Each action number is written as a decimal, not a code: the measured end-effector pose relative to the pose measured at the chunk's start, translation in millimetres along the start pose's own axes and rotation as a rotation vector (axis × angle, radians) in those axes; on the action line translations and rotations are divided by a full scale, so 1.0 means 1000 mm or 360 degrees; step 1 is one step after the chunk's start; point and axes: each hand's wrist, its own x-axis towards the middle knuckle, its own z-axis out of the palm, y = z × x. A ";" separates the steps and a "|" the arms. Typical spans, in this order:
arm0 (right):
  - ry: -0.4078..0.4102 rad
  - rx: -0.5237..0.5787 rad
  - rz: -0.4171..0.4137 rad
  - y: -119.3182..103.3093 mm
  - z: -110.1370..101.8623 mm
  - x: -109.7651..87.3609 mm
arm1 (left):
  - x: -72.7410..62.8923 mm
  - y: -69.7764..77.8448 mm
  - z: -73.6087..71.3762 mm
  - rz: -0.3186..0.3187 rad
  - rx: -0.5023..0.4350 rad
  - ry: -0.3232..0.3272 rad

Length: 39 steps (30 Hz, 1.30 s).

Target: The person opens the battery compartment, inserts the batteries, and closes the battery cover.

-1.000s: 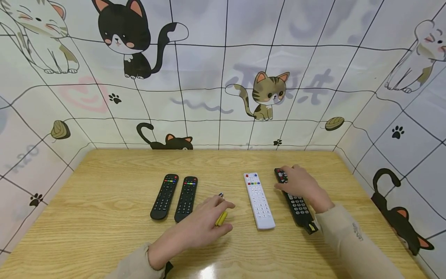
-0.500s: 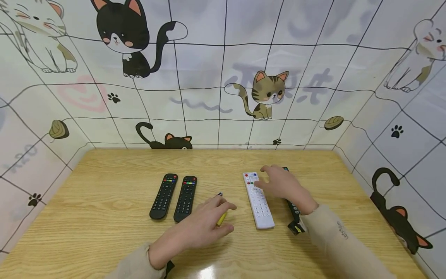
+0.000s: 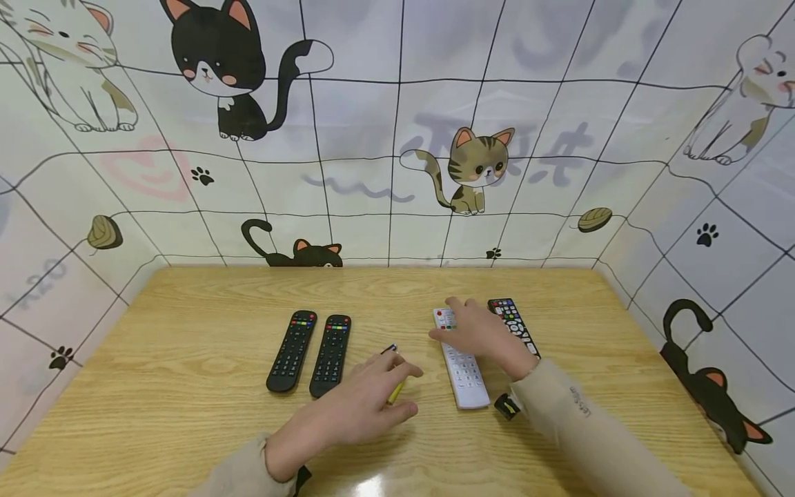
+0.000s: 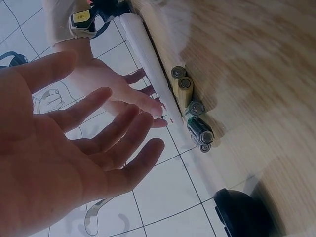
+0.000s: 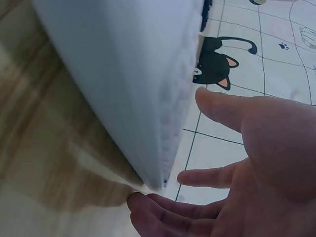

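Note:
A white remote control (image 3: pixel 467 383) lies on the wooden table, right of the middle. My right hand (image 3: pixel 477 334) hovers over its upper part, thumb to the left and fingers spread loosely. In the right wrist view the fingers (image 5: pixel 192 217) stand around its far end without gripping it; whether any touch it cannot be told. My left hand (image 3: pixel 366 399) is palm down with relaxed fingers above several loose batteries (image 4: pixel 200 131), partly hiding them in the head view. A yellow battery (image 3: pixel 396 391) peeks out under it. No object is in the left hand.
Two black remote controls (image 3: pixel 292 351) lie side by side on the left. To the right is another black remote control (image 3: pixel 514 322), its lower part hidden by my right arm. A wall with printed cats (image 3: pixel 360 186) encloses the table's back and sides.
My right hand has moved left from the right-hand black remote control to above the white one. My left hand has stayed nearly still.

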 end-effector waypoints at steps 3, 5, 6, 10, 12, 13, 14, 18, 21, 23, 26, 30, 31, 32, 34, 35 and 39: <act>0.0000 -0.0019 0.0015 -0.001 0.002 0.001 | 0.000 0.000 0.000 0.0001 0.0009 0.0000; -0.0006 -0.0040 0.0024 -0.001 0.004 0.002 | 0.000 0.000 0.000 -0.0001 0.0011 -0.0002; -0.0008 -0.0044 0.0031 -0.002 0.005 0.002 | 0.000 0.000 0.000 -0.0005 0.0011 -0.0006; -0.0016 -0.0055 0.0035 -0.003 0.006 0.003 | -0.001 0.000 -0.001 -0.0015 -0.0005 -0.0023; -0.0021 -0.0048 0.0037 -0.003 0.007 0.003 | -0.002 0.000 -0.001 -0.0021 -0.0008 -0.0030; -0.0022 -0.0044 0.0035 -0.003 0.007 0.003 | -0.002 0.000 -0.001 -0.0022 -0.0011 -0.0033; -0.0023 -0.0036 0.0033 -0.003 0.008 0.003 | -0.002 0.000 -0.001 -0.0025 -0.0010 -0.0035; -0.0013 -0.0013 0.0028 -0.002 0.009 0.004 | -0.003 -0.001 -0.001 -0.0028 -0.0007 -0.0043; -0.0006 0.0016 0.0033 -0.002 0.009 0.005 | -0.003 -0.001 0.000 -0.0026 -0.0003 -0.0046; -0.0005 0.0033 0.0038 -0.002 0.008 0.005 | -0.003 -0.001 0.000 -0.0025 0.0001 -0.0046; 0.0001 0.0056 0.0037 -0.003 0.008 0.005 | -0.003 -0.002 0.001 -0.0025 0.0013 -0.0044; 0.0020 0.0085 0.0029 -0.003 0.008 0.006 | -0.002 -0.002 0.001 -0.0034 0.0029 -0.0047; 0.0027 0.0097 0.0027 -0.003 0.008 0.006 | -0.002 -0.001 0.001 -0.0037 0.0030 -0.0049; 0.0033 0.0105 0.0026 -0.003 0.008 0.006 | -0.002 -0.001 0.001 -0.0042 0.0031 -0.0051; 0.0041 0.0131 0.0022 -0.004 0.007 0.005 | -0.002 -0.001 0.001 -0.0045 0.0036 -0.0052; 0.0047 0.0135 0.0022 -0.004 0.006 0.005 | -0.002 0.000 0.001 -0.0046 0.0040 -0.0051; 0.0070 0.0166 0.0008 -0.005 0.003 0.003 | -0.001 0.000 0.002 -0.0053 0.0055 -0.0044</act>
